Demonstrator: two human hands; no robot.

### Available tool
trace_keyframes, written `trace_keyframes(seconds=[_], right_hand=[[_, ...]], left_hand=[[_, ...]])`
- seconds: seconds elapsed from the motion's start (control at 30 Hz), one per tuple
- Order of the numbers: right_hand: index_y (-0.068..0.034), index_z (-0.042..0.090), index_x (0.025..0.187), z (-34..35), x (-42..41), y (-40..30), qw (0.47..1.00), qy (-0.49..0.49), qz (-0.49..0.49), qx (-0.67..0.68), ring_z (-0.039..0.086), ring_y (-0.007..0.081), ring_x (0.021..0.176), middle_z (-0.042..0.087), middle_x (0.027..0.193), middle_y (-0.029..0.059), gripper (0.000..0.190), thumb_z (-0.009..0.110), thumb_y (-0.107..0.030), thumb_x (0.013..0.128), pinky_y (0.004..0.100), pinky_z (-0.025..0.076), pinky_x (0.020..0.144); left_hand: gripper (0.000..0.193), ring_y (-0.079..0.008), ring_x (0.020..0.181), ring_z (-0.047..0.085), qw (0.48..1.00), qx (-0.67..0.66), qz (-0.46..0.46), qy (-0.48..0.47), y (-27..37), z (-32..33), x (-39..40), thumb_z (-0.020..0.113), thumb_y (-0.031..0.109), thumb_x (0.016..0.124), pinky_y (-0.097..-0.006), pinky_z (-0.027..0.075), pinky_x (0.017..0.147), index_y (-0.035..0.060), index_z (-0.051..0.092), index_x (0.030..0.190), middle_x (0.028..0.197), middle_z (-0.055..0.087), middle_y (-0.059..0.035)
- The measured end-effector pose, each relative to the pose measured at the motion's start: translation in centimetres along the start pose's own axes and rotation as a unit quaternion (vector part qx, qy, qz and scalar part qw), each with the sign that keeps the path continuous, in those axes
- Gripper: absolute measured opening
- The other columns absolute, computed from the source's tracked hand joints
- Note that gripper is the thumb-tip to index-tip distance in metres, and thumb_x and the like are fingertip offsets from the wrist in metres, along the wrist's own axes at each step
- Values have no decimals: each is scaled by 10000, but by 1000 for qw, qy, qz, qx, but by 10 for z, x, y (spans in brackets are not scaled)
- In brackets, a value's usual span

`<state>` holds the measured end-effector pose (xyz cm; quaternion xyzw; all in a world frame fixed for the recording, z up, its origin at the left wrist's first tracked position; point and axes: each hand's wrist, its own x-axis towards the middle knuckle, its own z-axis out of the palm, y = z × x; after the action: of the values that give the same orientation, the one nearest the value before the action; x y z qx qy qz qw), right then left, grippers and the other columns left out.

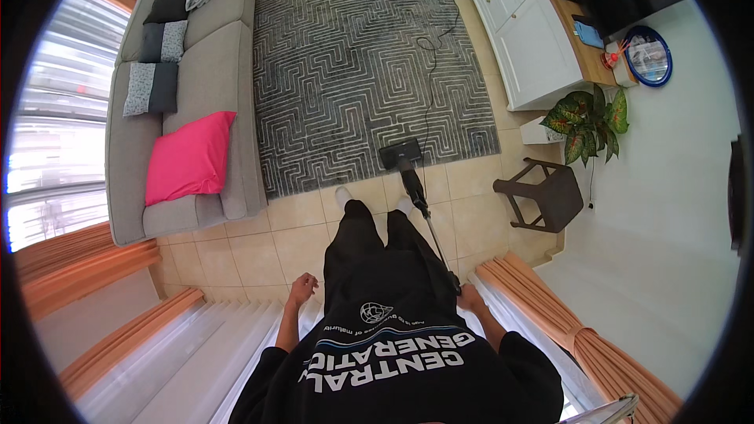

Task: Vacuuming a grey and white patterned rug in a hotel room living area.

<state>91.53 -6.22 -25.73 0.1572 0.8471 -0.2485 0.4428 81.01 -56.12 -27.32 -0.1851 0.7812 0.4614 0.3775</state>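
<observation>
My right hand (469, 297) is closed around the handle of a black stick vacuum cleaner (416, 189), beside my right hip. A thin metal tube runs from the handle up to the dark body. The flat floor head (400, 153) rests on the near edge of a grey patterned rug (353, 70). My left hand (303, 288) hangs at my left side with loosely bent fingers and holds nothing. A dark power cord (433, 68) trails over the rug, with a loop in it, towards the far end of the white cabinet.
A grey sofa (206, 76) with a pink pillow (191, 159) borders the rug's left side. On the right stand a white cabinet (536, 53), a leafy potted plant (583, 121) and a dark plastic stool (551, 197). Orange curtains (548, 312) hang close behind my right arm.
</observation>
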Motion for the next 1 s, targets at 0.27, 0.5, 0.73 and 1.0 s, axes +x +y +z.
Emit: trace_keyframes(seconds=[0.27,0.5,0.73,1.0], right_hand=[[67,558,669,32,-24,7,999,15,13,45,531,392,741,541,715,269,335,557,-260,598,421,442,686],[7,580,726,31,-42,-4,997,68,21,10,540,371,740,540,712,256,229,557,-203,638,429,446,679],[-13,580,733,51,-36,-5,995,93,14,17,547,384,659,544,668,232,208,563,-193,632,426,462,623],[-3,527,619,-49,-50,-49,981,181,-27,62,520,391,567,501,551,241,205,564,-205,613,450,428,553]], left_hand=[[242,-166,655,576,998,42,-34,-30,2,13,-16,403,195,818,-270,476,514,-17,519,820,722,584,-101],[251,-172,669,577,997,72,-27,-1,25,20,-38,407,204,816,-279,480,523,-14,529,838,747,591,-111],[255,-172,625,571,994,106,-21,-1,25,28,-39,413,217,803,-279,472,535,-5,536,822,710,586,-107],[234,-174,629,584,981,192,-4,-38,20,15,-22,410,203,785,-287,461,526,4,532,800,680,582,-114]])
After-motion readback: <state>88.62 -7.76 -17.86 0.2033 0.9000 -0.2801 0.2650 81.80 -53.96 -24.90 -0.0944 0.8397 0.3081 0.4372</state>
